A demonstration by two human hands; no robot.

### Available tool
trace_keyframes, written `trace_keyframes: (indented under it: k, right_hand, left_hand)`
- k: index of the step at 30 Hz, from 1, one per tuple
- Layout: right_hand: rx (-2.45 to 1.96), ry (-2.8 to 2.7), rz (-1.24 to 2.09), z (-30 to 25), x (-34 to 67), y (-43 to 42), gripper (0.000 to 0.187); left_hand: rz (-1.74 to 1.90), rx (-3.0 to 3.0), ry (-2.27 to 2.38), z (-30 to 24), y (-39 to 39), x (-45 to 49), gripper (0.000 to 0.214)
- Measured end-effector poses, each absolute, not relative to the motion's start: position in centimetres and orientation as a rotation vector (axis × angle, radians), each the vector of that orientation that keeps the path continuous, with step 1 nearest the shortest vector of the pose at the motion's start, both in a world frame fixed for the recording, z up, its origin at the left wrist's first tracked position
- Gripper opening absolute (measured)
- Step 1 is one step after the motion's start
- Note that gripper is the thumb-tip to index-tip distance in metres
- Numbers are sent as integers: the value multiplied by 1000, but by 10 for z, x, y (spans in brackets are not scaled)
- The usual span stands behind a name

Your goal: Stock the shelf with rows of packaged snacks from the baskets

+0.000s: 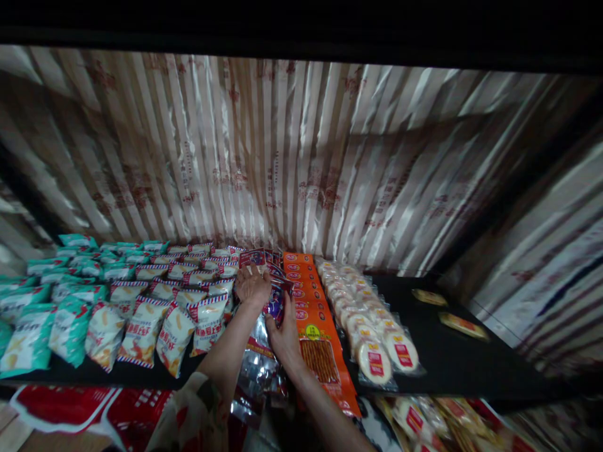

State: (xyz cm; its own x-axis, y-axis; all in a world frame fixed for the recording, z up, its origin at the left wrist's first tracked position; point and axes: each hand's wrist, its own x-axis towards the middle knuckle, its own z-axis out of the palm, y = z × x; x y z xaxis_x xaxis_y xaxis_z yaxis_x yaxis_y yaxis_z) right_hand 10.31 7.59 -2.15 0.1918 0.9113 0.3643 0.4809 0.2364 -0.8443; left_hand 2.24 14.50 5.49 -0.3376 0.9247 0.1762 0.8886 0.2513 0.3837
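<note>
My left hand (253,287) lies with its fingers spread over dark red-and-purple snack packets (257,257) towards the back of the black shelf. Just right of it, my right hand (284,329) grips the edge of a purple snack packet (274,307), its thumb on the near side. Below my hands, a shiny silver-and-dark packet (261,361) reaches over the shelf's front edge. Orange packets (320,339) with brown sticks in a window lie in an overlapping row beside my right hand. White bags with red print (144,329) stand close to my left forearm.
Teal bags (28,339) fill the far left. Round wrapped crackers (374,361) form rows on the right, with two flat packets (464,325) beyond. A striped curtain (292,157) hangs behind the shelf (452,364). Red bags (66,405) and more wrapped snacks (414,417) are below.
</note>
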Motion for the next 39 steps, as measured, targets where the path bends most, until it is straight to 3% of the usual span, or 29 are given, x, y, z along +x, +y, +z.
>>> trace_keyframes:
  k: [11,39]
  right_hand:
    - [-1410,-1436,538,-22,97,80,70]
    - [-1389,-1450,606,-21,101,81,65]
  left_hand:
    - [593,1853,2325,55,158,29,45]
    - [708,2020,2362,40,151,36,50]
